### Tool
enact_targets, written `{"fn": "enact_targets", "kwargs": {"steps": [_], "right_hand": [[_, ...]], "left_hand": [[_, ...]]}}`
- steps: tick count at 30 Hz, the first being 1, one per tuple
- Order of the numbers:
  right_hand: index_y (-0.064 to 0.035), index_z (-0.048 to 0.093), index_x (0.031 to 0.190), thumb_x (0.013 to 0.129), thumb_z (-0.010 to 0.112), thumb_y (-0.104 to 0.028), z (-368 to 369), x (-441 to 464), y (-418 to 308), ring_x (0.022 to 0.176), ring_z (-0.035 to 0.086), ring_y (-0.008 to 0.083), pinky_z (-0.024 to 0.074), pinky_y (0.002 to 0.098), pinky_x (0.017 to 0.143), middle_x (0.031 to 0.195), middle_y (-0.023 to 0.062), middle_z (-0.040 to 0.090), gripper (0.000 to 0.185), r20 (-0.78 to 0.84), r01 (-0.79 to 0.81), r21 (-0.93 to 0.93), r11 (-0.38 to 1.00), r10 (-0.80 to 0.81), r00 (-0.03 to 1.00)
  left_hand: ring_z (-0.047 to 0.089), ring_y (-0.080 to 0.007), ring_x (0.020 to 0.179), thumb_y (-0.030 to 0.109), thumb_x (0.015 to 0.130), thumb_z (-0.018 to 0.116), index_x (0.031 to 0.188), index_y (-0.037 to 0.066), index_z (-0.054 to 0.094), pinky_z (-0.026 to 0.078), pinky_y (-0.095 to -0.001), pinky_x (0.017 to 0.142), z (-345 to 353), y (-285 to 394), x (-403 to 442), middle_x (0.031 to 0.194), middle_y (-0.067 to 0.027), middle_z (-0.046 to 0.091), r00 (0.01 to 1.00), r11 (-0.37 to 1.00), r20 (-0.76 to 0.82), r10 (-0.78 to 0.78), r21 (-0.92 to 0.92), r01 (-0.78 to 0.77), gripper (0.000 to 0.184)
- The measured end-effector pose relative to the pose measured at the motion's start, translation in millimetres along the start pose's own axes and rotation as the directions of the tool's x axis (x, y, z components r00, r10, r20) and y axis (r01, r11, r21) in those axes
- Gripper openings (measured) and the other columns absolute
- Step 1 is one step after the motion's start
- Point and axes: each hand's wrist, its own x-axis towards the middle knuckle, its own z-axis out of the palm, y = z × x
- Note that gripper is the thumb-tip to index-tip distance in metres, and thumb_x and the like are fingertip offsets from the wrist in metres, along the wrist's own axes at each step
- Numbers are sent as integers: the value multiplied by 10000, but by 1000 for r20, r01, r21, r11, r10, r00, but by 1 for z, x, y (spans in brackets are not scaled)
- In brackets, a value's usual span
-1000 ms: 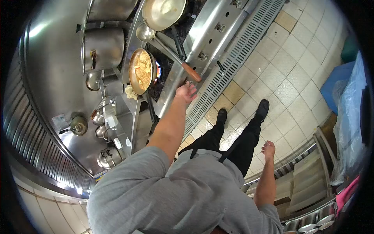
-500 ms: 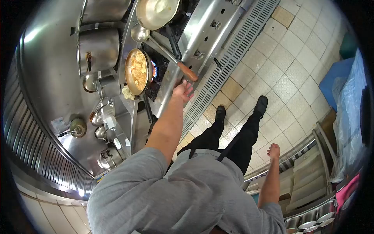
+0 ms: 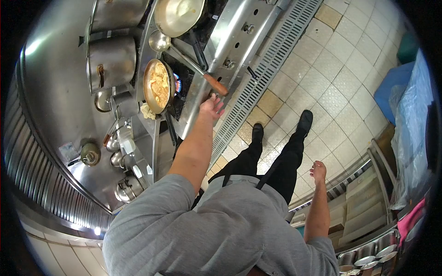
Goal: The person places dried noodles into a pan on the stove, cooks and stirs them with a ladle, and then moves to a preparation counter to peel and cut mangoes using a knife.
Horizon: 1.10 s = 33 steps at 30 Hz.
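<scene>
My left hand (image 3: 212, 107) is at the stove's front panel, thumb and fingertips closed on a control knob (image 3: 213, 95) that they mostly cover; its other fingers are loosely bent. Just beyond lies the wooden handle of a ladle (image 3: 215, 84), whose metal bowl rests between two pans. A frying pan (image 3: 158, 86) with yellow-brown food sits tilted over a lit blue flame (image 3: 177, 84), its black handle pointing towards me. My right hand (image 3: 317, 172) hangs at my side over the floor, fingers curled, with nothing visible in it.
A second pan (image 3: 177, 20) stands on the farther burner. Large steel pots (image 3: 112, 64) line the back. Smaller pots and a white container (image 3: 127, 140) stand left. A floor grate (image 3: 276, 57) runs along the stove. On the right are a blue bin (image 3: 393, 94) and shelving (image 3: 363, 207).
The view has shifted slightly, so the stove and pans appear a little further left. My left hand stays at the knob. My right hand has swung slightly forward and inward.
</scene>
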Motion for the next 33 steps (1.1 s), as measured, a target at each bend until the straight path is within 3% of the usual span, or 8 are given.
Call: {"fn": "enact_targets", "kwargs": {"steps": [8, 10, 13, 16, 20, 23, 26, 33], "right_hand": [[-73, 617, 1135, 987, 530, -228, -27, 44, 35, 656, 618, 168, 521, 311, 547, 793, 27, 601, 231, 58, 72, -8, 997, -71, 996], [-57, 633, 1077, 992, 516, -264, -37, 89, 73, 631, 611, 186, 531, 339, 546, 742, 18, 585, 253, 358, 493, -817, 298, -408, 840], [-61, 545, 1264, 983, 509, -410, 2, 14, 25, 845, 628, 212, 553, 372, 551, 951, 86, 604, 450, 165, 325, -286, 901, -288, 943], [0, 319, 1513, 993, 432, -587, 61, -108, -72, 1402, 382, 326, 324, 438, 1149, 1541, 203, 376, 792, 497, 495, -365, 788, -285, 820], [31, 534, 1332, 935, 588, -429, 77, -135, -195, 1224, 533, 415, 425, 441, 1053, 1294, 293, 562, 610, 597, 657, -754, 0, -419, 684], [-24, 655, 1168, 857, 721, -230, 108, -171, -316, 769, 670, 353, 524, 409, 719, 876, 223, 692, 379, 587, 726, -677, -120, -682, 435], [9, 657, 1127, 912, 642, -207, 186, -314, -449, 857, 660, 279, 517, 370, 788, 936, 188, 690, 304, 516, 865, -476, -159, -847, 128], [-30, 648, 1193, 911, 690, -191, 406, -598, -614, 830, 619, 146, 508, 279, 781, 942, 87, 676, 327, 570, 802, -34, -597, -671, -475]], "left_hand": [[580, -276, 1143, 382, 940, 676, 1349, 164, 517, 430, -539, 983, -19, -5, -4, 1243, -60, 606, 997, 999, 64, -51, 23, 49, 490], [547, -296, 1215, 469, 949, 628, 1345, 108, 467, 417, -539, 1014, -67, -35, 19, 1336, -79, 554, 976, 993, 219, -8, 114, -18, 559], [577, -283, 1150, 491, 968, 583, 1343, 124, 476, 459, -529, 951, -141, -79, 6, 1313, -79, 569, 974, 997, 216, -61, 50, 51, 535], [602, -248, 1095, 505, 955, 563, 1227, 90, 568, 483, -503, 934, -226, -119, -3, 1231, -101, 612, 988, 956, 122, -98, 289, 59, 496], [596, -321, 1181, 517, 917, 571, 1140, 30, 682, 468, -431, 1020, -300, -166, 18, 1216, -208, 652, 891, -21, 411, 192, 910, -415, 547], [598, -354, 1184, 487, 884, 628, 1227, 10, 651, 461, -410, 1037, -306, -177, -1, 1241, -221, 645, 899, 357, 349, 266, 830, -428, 588], [601, -341, 1186, 468, 878, 644, 1244, 19, 644, 466, -394, 1029, -299, -185, -5, 1245, -224, 642, 961, 847, 221, 168, 467, -255, 580], [544, -358, 1258, 489, 891, 618, 1258, 15, 632, 417, -397, 1082, -303, -250, 2, 1305, -229, 608, 940, 832, 115, 322, 439, -339, 600]]}}
